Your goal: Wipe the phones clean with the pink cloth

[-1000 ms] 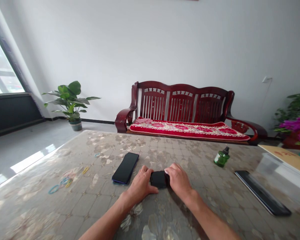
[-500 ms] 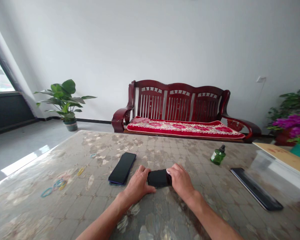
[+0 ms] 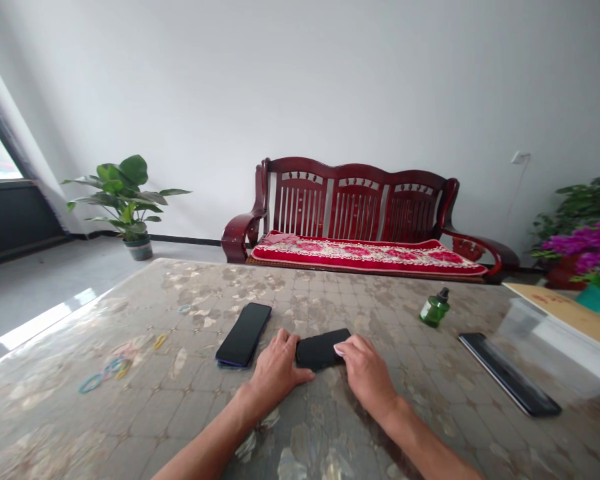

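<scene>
A black smartphone [image 3: 320, 348] lies on the table in front of me, screen up. Its left end is gripped by my left hand [image 3: 279, 365], with the thumb along the near edge and the fingers at the far side. My right hand [image 3: 367, 370] pinches a small white pad [image 3: 339, 349] against the right part of the screen; whether it is cloth, cotton or paper I cannot make out. Left of my hands, another dark phone [image 3: 245, 335] rests on top of at least one more. A third visible phone [image 3: 509, 373] lies at the right.
A green pump bottle [image 3: 435, 309] stands at the back right. Beside the right phone is a clear plastic box [image 3: 545, 347] with a tan board [image 3: 565, 313] on top. Several coloured rubber bands [image 3: 111, 373] lie at the left. Past the table [image 3: 180, 427] stands a wooden bench [image 3: 355, 207].
My right hand and the white pad have shifted slightly toward me, uncovering the phone's far right corner. My left hand keeps its hold. The whole view has moved a little.
</scene>
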The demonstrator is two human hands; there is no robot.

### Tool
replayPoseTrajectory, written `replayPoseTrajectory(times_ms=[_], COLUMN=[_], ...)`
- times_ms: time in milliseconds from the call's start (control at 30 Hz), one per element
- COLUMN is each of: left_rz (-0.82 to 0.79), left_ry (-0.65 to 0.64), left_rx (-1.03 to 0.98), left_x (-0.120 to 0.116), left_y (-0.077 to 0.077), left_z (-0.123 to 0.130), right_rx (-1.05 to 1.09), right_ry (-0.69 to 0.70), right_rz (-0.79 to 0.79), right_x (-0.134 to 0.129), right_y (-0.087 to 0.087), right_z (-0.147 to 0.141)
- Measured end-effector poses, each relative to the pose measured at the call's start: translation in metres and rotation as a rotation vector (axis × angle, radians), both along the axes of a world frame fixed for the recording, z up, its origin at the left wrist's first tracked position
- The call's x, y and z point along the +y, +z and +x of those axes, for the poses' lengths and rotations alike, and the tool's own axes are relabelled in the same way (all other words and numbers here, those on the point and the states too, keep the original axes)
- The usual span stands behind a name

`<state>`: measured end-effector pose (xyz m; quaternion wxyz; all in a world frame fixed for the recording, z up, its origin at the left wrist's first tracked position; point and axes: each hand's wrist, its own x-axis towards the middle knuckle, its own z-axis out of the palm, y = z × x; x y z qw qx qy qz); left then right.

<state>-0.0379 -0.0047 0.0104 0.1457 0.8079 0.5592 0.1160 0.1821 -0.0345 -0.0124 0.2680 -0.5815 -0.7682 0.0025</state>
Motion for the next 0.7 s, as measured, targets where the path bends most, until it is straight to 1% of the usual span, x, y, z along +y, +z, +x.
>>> replayPoseTrajectory(times_ms=[67,167,300,400,467,533,633,700], left_rz=[0.012,0.036,0.013,0.005,0.026,0.062,0.094,0.102], left_ry=[0.041,0.068,0.002,-0.059,-0.089,-0.130,-0.262,-0.343], left_rx=[0.043,0.098,0.094,0.067,0.030,-0.036,-0.172,-0.221], left_x=[-0.004,-0.010,-0.019,-0.025,-0.027,-0.027,-0.026,-0.025], left_y=[0.002,0.004,0.005,0.004,0.001,-0.003,-0.009,-0.012], left_z=[0.004,0.009,0.011,0.011,0.010,0.011,0.012,0.014], right_rx=[0.030,0.055,0.038,0.012,-0.002,-0.021,-0.098,-0.166], right_ry=[-0.001,-0.010,-0.046,-0.063,-0.056,-0.028,0.007,0.014], right_rz=[0.010,-0.002,-0.057,-0.097,-0.123,-0.142,-0.136,-0.114], right_x=[0.010,0.028,0.051,0.059,0.056,0.046,0.027,0.018], right_y=[-0.003,-0.002,0.007,0.011,0.014,0.016,0.020,0.022], right_z=[-0.001,-0.003,-0.004,-0.003,-0.003,-0.004,-0.008,-0.011])
